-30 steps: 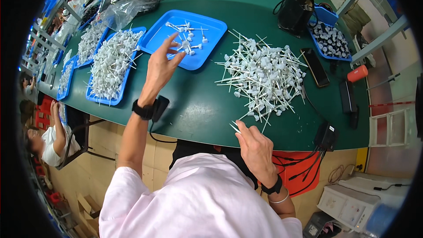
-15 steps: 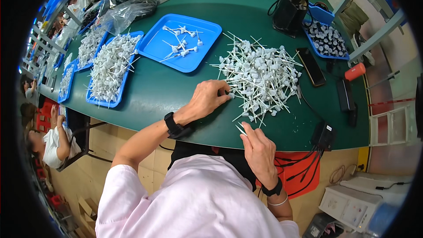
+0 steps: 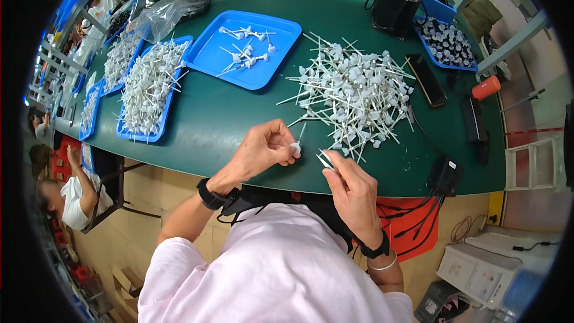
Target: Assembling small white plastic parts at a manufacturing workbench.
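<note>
My left hand [image 3: 263, 151] pinches a small white plastic piece with a thin stem [image 3: 297, 146] between thumb and fingertips, just in front of the near left side of a loose pile of similar white stemmed pieces [image 3: 359, 93]. A short way to its right, my right hand [image 3: 354, 190] is closed around slim pointed tweezers [image 3: 323, 159]. Their tips point up and left toward the held piece, apart from it. Beyond my left hand lies a blue tray [image 3: 282, 31] with several more of these pieces spread across it.
Fuller blue trays, one with a visible rim [image 3: 156, 137], line the left of the green table [image 3: 221, 122]. Clear bags [image 3: 173, 15] lie behind them. At the right are a phone [image 3: 426, 81], a black bag [image 3: 396, 6], a tray of dark-and-clear parts [image 3: 445, 45] and a black cable box [image 3: 445, 174].
My left hand has drawn back from the pile toward me and now holds up one white stemmed piece. My right hand stays near the same spot, and the tweezers' two prongs now show apart.
</note>
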A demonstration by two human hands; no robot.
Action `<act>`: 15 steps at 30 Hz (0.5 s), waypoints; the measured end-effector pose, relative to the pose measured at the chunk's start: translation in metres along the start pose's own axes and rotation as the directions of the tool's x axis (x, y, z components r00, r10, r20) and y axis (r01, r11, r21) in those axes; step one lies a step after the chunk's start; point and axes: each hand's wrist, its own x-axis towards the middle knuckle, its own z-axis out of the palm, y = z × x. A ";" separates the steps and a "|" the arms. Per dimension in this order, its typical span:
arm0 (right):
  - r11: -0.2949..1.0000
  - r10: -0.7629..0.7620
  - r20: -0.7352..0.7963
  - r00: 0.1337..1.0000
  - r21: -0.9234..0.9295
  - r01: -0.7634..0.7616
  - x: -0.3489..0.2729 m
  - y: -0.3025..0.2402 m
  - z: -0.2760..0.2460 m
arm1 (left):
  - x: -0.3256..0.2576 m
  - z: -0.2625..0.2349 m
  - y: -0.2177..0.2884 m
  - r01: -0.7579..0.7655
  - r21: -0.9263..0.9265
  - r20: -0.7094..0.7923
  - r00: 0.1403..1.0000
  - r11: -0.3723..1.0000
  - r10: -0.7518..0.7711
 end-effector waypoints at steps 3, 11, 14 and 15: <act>0.999 -0.039 0.018 0.999 -0.001 0.039 0.008 -0.006 0.013 | -0.011 0.005 -0.006 0.002 -0.144 -0.027 1.000 0.990 -0.006; 0.995 -0.049 0.022 0.999 -0.083 0.051 0.013 -0.007 0.025 | -0.019 0.010 -0.021 -0.015 -0.261 -0.089 0.996 0.965 -0.009; 0.985 -0.075 0.040 0.996 -0.155 0.080 0.016 -0.013 0.021 | -0.019 0.010 -0.023 -0.016 -0.263 -0.052 0.999 0.965 0.002; 0.980 -0.077 0.049 0.996 -0.181 0.084 0.017 -0.014 0.021 | -0.018 0.010 -0.022 -0.012 -0.272 -0.032 0.999 0.962 0.004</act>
